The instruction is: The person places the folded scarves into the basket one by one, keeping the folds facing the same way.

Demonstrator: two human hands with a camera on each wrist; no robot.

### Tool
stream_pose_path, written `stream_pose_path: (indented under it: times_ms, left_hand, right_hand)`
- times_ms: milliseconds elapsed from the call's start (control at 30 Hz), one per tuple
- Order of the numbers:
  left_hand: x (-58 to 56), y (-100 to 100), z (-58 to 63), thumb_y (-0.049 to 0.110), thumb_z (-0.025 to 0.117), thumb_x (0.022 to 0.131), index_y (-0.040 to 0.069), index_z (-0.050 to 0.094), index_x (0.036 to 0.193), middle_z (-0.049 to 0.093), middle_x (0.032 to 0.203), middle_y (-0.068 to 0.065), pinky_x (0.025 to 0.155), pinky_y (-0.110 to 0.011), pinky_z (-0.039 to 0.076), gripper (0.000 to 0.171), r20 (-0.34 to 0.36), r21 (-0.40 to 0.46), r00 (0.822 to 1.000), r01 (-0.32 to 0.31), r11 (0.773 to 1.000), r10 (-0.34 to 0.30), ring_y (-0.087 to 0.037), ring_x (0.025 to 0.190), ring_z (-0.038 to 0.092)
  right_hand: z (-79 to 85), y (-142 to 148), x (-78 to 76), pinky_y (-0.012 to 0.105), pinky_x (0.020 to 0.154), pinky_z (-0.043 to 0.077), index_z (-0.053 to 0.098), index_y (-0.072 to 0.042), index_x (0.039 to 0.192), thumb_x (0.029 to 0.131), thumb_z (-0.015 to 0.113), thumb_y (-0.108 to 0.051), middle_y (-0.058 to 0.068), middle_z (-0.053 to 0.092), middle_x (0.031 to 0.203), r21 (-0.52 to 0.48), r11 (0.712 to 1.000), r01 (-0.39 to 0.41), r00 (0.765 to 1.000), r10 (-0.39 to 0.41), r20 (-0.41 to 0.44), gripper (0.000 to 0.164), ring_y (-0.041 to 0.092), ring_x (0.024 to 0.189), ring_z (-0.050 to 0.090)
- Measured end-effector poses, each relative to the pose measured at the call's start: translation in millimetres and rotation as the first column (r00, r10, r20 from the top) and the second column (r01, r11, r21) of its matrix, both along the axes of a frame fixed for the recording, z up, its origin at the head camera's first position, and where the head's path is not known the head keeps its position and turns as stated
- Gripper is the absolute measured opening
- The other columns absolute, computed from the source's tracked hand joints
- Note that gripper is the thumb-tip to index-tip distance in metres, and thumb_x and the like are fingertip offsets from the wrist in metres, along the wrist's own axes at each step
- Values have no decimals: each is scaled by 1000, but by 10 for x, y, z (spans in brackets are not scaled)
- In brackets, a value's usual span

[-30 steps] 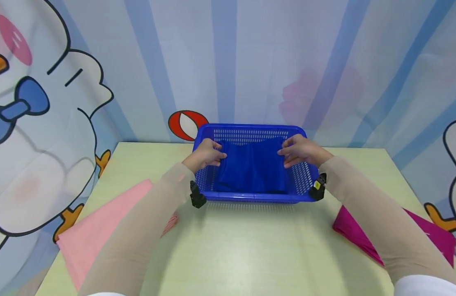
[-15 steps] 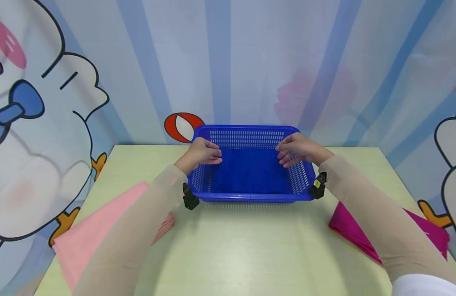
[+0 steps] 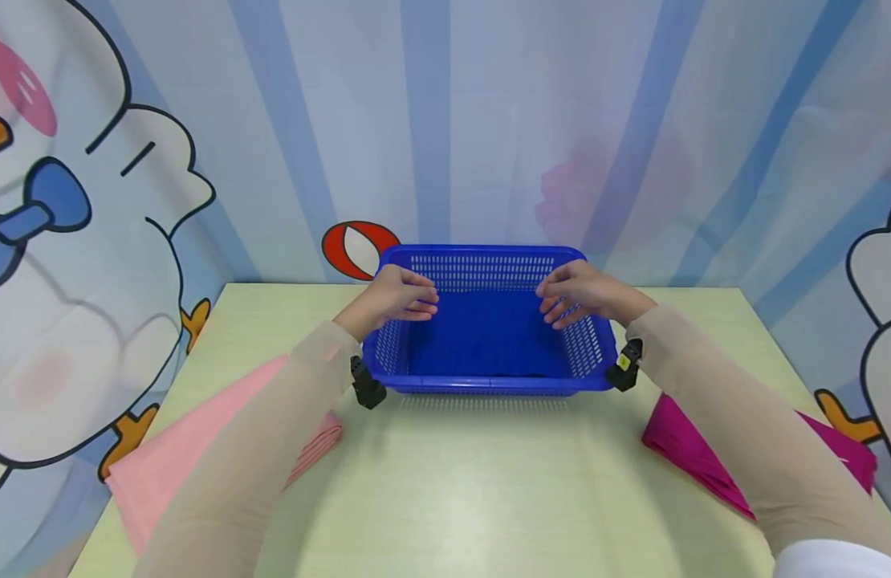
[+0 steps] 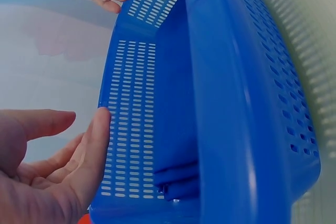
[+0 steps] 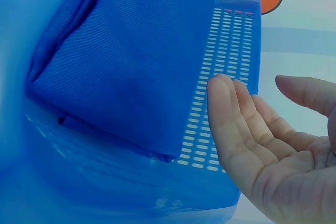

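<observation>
A folded blue cloth [image 5: 126,61] lies flat on the floor of a blue plastic basket [image 3: 489,384] with slotted walls. My left hand [image 3: 396,299] is over the basket's left side, thumb and fingers apart, holding nothing. Over the right side hovers my right hand [image 3: 583,291], its fingers loosely extended with nothing between them. In the right wrist view, the fingers [image 5: 223,108] overlap the slotted wall beside the cloth. The left wrist view shows the cloth's folded edges [image 4: 178,179] at one end of the basket.
Pink folded fabric [image 3: 193,437] lies at the table's left, partly behind the left sleeve. A magenta folded fabric [image 3: 691,457] is at the right, partly under the right arm. Behind the pale table [image 3: 460,482] hangs a printed backdrop [image 3: 489,120].
A second ago both hands held the blue cloth's far corners up inside the basket. They let it go and it dropped flat; the hands have since stayed nearly still above the sides.
</observation>
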State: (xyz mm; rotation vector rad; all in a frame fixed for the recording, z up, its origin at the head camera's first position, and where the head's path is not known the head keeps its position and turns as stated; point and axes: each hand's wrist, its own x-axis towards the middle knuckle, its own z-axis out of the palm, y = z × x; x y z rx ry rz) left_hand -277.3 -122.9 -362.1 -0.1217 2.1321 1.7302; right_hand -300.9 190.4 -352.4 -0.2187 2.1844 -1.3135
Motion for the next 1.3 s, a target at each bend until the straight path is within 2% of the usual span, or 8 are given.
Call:
stream_pose_path:
  times_ms: [200,367,500,767,900,1033,1300]
  left_hand:
    - [-3,-45,7,6,57,101,-10,49,137,57,130,-32,91,-43,53,40,15,53,1000,9,999,-10,-42,114,62]
    - [17,-79,37,5,57,101,-10,47,140,56,132,-32,93,-45,51,43,20,85,1000,18,996,-20,-39,109,65]
    - [41,-110,54,6,57,102,-9,48,139,60,126,-28,92,-45,52,41,9,82,1000,25,996,-26,-38,108,66]
    - [95,-199,103,6,57,102,-6,50,138,62,123,-25,89,-43,55,39,5,102,1000,16,995,-17,-32,101,69]
    - [123,-227,135,7,57,102,-5,50,139,62,125,-24,88,-42,55,40,9,104,1000,16,994,-17,-35,107,67]
    - [134,-254,151,7,57,102,-6,49,140,62,125,-24,92,-44,53,41,13,111,1000,15,994,-17,-39,114,63]
    - [189,-355,175,7,57,102,-6,48,140,61,125,-25,90,-43,55,41,-11,109,1000,19,994,-18,-31,102,68]
  right_hand:
    - [48,0,36,48,85,57,48,16,132,106,47,-12,28,62,107,-10,1000,-16,1000,16,-9,38,36,92,68]
    - [61,-26,62,50,88,56,51,15,129,105,51,-14,28,63,107,-19,1000,-19,1000,19,-12,38,39,95,67]
    - [86,-56,93,50,88,55,53,14,126,105,51,-15,26,64,105,-28,999,-22,1000,22,-20,36,42,97,66]
    - [130,-151,155,48,86,57,58,10,123,103,57,-17,22,66,104,-31,999,-35,999,34,-29,33,39,96,67]
    - [130,-180,182,48,85,57,58,9,124,104,55,-15,20,67,100,-45,998,-44,999,43,-33,31,41,98,66]
    - [135,-210,200,48,86,57,57,9,126,104,54,-14,21,67,102,-59,997,-56,998,53,-40,33,37,93,68]
    - [167,-315,240,48,87,56,55,11,129,104,55,-13,24,66,107,-110,990,-86,996,81,-46,35,42,99,66]
